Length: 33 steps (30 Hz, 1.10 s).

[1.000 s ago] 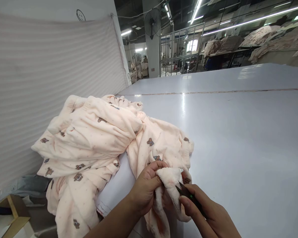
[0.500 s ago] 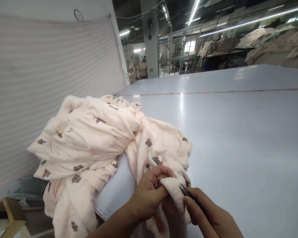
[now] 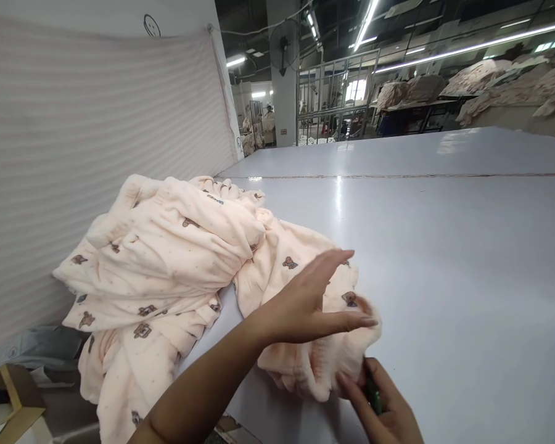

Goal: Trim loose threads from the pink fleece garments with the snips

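A pale pink garment (image 3: 340, 354) with brown animal prints lies bunched on the near part of a glossy white table (image 3: 453, 265), its lower edge pinched between thumb and fingers of a worker's right hand (image 3: 383, 401), which also holds a tool (image 3: 374, 394) (mostly hidden, a green part showing). The left hand (image 3: 300, 308), thumb and fingers spread wide, is over the cloth; whether it touches is unclear. A larger pile (image 3: 176, 253) of matching fabric sits to the left, beside a striped curtain (image 3: 97, 117).
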Tool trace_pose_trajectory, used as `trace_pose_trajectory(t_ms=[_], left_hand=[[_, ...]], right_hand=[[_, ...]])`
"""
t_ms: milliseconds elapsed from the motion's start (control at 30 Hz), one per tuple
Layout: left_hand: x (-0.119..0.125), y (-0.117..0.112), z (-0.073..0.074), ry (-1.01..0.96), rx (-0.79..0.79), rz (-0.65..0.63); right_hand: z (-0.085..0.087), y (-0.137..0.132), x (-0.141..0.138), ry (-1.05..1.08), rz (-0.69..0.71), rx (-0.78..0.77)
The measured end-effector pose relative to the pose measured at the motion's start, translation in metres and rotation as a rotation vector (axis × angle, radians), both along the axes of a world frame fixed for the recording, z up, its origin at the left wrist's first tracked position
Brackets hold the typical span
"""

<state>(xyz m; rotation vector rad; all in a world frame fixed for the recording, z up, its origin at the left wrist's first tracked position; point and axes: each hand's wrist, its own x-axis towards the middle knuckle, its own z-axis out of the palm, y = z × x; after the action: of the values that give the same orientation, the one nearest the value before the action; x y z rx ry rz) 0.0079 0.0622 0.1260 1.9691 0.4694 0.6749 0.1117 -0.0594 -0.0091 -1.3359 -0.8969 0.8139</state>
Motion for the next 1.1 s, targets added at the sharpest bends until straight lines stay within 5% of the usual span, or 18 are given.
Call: trace_pose_trajectory(t_ms=[100, 200, 300, 367, 500, 767, 1100], left_hand=[[-0.012, -0.007, -0.008, 0.153, 0.202, 0.031], [-0.016, -0.021, -0.042, 0.159, 0.144, 0.03], [-0.008, -0.024, -0.076, 0.047, -0.188, 0.206], [-0.005, -0.015, -0.085, 0.012, -0.429, 0.273], [-0.011, 0.008, -0.074, -0.081, -0.628, 0.27], [-0.026, 0.009, -0.06, -0.226, -0.853, 0.206], [-0.029, 0.011, -0.059, -0.254, -0.928, 0.208]], right_hand=[[0.014, 0.004, 0.016, 0.096, -0.033, -0.021], [0.041, 0.007, 0.024, 0.315, 0.07, -0.044], [0.063, 0.009, 0.019, 0.421, 0.184, -0.113], [0.069, 0.007, 0.015, 0.303, 0.151, -0.126], [0.06, 0.002, 0.014, 0.054, -0.051, -0.11], [0.038, 0.01, 0.005, -0.445, 0.087, -0.06], [0.041, 0.014, 0.004, -0.511, 0.106, -0.133]])
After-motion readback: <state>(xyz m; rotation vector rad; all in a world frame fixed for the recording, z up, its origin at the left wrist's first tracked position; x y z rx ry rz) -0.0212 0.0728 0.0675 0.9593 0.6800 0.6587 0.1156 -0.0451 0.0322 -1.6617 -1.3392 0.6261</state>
